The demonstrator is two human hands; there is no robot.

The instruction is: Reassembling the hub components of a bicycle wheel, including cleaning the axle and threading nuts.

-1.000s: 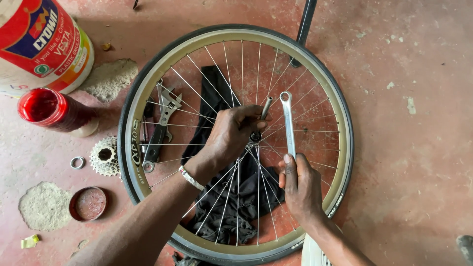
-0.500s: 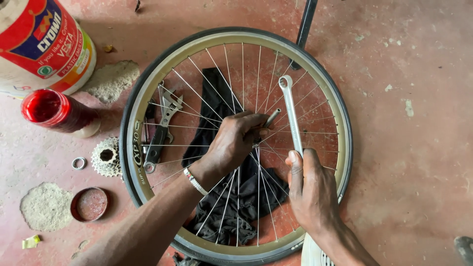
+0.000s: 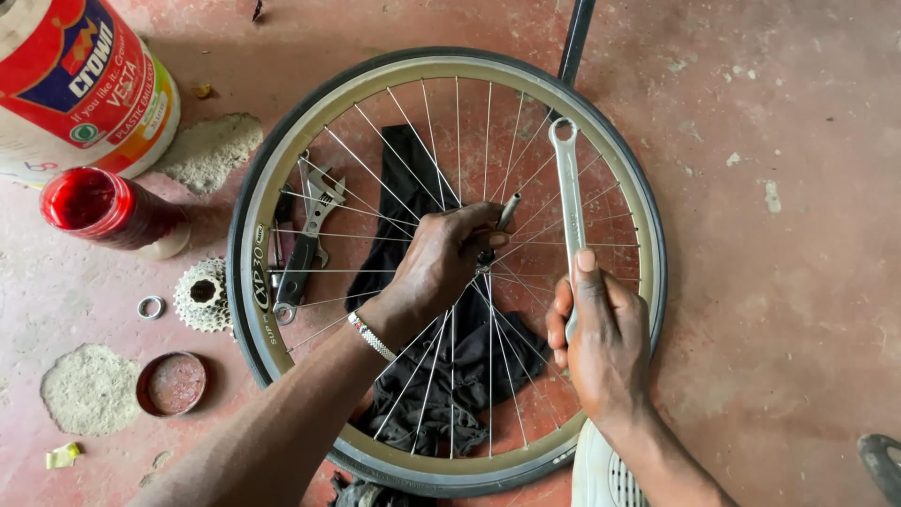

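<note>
The bicycle wheel lies flat on the red concrete floor, spokes and tan rim facing up. All positions below are given relative to this wheel.

Left hand: positioned over the wheel centre. The fingers are curled closed around the axle, a short metal rod that projects from the hub area and tilts toward the upper right. The hub itself is hidden under the hand. A metal bracelet sits on the wrist.

Right hand: positioned inside the rim, lower right of centre. The fingers are wrapped shut around the lower end of a silver ring spanner, with the thumb laid straight along the shaft. The spanner runs upward over the spokes; its ring end sits near the upper right of the rim, apart from the axle.

Under the spokes, a black cloth extends from upper centre to the lower part of the rim. An adjustable wrench lies inside the rim on the left.

Outside the rim on the left: a toothed sprocket just beside the tyre, a small metal ring, a round lid, a red-topped jar and a large paint bucket at the upper left.
</note>
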